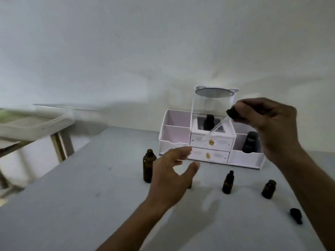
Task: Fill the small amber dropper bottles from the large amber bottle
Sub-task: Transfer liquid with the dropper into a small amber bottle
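The large amber bottle (149,166) stands uncapped on the grey table, just left of my left hand (173,175). That hand hovers open above the table, fingers spread, and partly hides another small bottle behind it. My right hand (268,122) is raised and pinches a dropper (233,114) by its black cap, the glass pipette slanting down to the left. One small amber dropper bottle (228,182) stands capped at centre. A second small bottle (269,188) stands uncapped to its right. A loose black dropper cap (296,215) lies on the table at the right.
A white organiser (181,134) with two drawers, side bins and a round mirror stands at the back of the table; a dark bottle (251,142) sits in its right bin. A white plastic tub (36,122) rests on a stand to the left.
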The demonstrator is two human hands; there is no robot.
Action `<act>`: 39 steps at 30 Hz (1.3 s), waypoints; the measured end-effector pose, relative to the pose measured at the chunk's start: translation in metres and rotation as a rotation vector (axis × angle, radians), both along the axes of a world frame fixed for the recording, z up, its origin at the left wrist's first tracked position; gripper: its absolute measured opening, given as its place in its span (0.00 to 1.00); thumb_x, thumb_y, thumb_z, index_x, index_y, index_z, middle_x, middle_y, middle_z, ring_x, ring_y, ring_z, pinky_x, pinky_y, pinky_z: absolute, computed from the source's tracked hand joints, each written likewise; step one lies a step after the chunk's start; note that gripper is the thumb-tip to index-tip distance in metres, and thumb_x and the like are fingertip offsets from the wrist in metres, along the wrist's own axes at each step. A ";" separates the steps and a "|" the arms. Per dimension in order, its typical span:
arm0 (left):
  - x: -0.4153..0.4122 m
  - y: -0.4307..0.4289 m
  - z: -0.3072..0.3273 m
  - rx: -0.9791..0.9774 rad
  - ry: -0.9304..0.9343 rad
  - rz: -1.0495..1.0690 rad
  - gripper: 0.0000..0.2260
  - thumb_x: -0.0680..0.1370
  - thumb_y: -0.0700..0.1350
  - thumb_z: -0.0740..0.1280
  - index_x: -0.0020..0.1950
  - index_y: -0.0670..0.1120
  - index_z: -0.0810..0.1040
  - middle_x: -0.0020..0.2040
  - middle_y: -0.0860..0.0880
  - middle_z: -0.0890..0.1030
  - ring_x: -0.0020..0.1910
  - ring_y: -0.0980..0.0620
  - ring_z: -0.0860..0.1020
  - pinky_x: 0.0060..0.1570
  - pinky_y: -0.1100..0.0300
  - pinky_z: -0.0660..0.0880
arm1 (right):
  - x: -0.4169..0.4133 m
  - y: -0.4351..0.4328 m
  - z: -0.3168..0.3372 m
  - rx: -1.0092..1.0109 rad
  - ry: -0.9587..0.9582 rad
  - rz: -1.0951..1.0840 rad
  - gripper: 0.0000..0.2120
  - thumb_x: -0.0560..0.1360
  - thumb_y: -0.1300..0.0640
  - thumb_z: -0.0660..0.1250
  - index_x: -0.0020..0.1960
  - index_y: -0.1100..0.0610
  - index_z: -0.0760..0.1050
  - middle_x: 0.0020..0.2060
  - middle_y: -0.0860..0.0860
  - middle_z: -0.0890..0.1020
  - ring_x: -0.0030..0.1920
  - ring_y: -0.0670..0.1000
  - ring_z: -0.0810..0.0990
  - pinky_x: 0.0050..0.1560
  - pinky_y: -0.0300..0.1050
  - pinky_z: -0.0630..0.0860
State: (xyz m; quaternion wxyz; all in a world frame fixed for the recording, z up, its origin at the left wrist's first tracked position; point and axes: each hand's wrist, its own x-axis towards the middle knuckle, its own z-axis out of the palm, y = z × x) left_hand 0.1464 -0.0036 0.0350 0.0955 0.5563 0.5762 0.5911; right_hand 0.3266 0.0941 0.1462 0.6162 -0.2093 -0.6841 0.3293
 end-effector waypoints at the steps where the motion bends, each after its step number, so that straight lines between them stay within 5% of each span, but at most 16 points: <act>1: -0.016 -0.006 0.000 0.012 -0.003 0.042 0.16 0.72 0.49 0.74 0.59 0.52 0.80 0.50 0.60 0.81 0.50 0.66 0.79 0.47 0.75 0.74 | -0.015 -0.001 -0.001 -0.012 -0.009 0.019 0.04 0.73 0.63 0.74 0.45 0.55 0.84 0.36 0.49 0.88 0.40 0.52 0.88 0.46 0.44 0.84; 7: -0.096 -0.013 -0.025 -0.003 -0.077 0.255 0.14 0.72 0.49 0.74 0.57 0.52 0.81 0.49 0.57 0.82 0.47 0.63 0.80 0.48 0.66 0.79 | -0.089 0.005 -0.020 -0.100 -0.104 0.099 0.03 0.73 0.62 0.75 0.44 0.55 0.85 0.37 0.53 0.88 0.42 0.55 0.88 0.50 0.54 0.84; 16: -0.120 0.012 -0.066 -0.253 -0.125 0.144 0.36 0.65 0.60 0.75 0.71 0.54 0.69 0.62 0.58 0.76 0.59 0.59 0.76 0.58 0.59 0.77 | -0.144 0.018 -0.047 -0.109 -0.216 0.093 0.03 0.72 0.60 0.76 0.43 0.52 0.85 0.38 0.52 0.88 0.43 0.54 0.88 0.53 0.57 0.83; 22: -0.124 0.021 -0.081 -0.315 -0.193 0.058 0.22 0.69 0.55 0.74 0.62 0.57 0.77 0.52 0.58 0.82 0.52 0.60 0.81 0.58 0.59 0.77 | -0.153 0.023 -0.049 -0.097 -0.233 0.084 0.04 0.72 0.59 0.77 0.45 0.52 0.85 0.39 0.52 0.88 0.41 0.55 0.88 0.52 0.57 0.84; 28: -0.125 0.022 -0.081 -0.302 -0.208 0.054 0.21 0.69 0.53 0.75 0.61 0.57 0.78 0.50 0.59 0.83 0.49 0.61 0.81 0.57 0.62 0.77 | -0.147 0.027 -0.042 -0.085 -0.190 0.100 0.07 0.72 0.59 0.77 0.48 0.59 0.85 0.40 0.55 0.88 0.41 0.58 0.88 0.51 0.60 0.83; 33: -0.124 0.022 -0.081 -0.306 -0.215 0.059 0.23 0.69 0.54 0.75 0.63 0.55 0.77 0.52 0.58 0.82 0.50 0.61 0.81 0.56 0.65 0.76 | -0.154 0.023 -0.050 -0.070 -0.322 0.133 0.05 0.73 0.59 0.76 0.47 0.59 0.85 0.39 0.52 0.88 0.42 0.53 0.88 0.51 0.55 0.84; 39: -0.124 0.021 -0.081 -0.305 -0.213 0.049 0.24 0.69 0.55 0.75 0.64 0.54 0.77 0.54 0.57 0.82 0.53 0.59 0.80 0.57 0.64 0.76 | -0.169 0.020 -0.070 -0.049 -0.597 0.147 0.05 0.73 0.55 0.76 0.47 0.55 0.85 0.38 0.47 0.88 0.39 0.41 0.85 0.45 0.35 0.80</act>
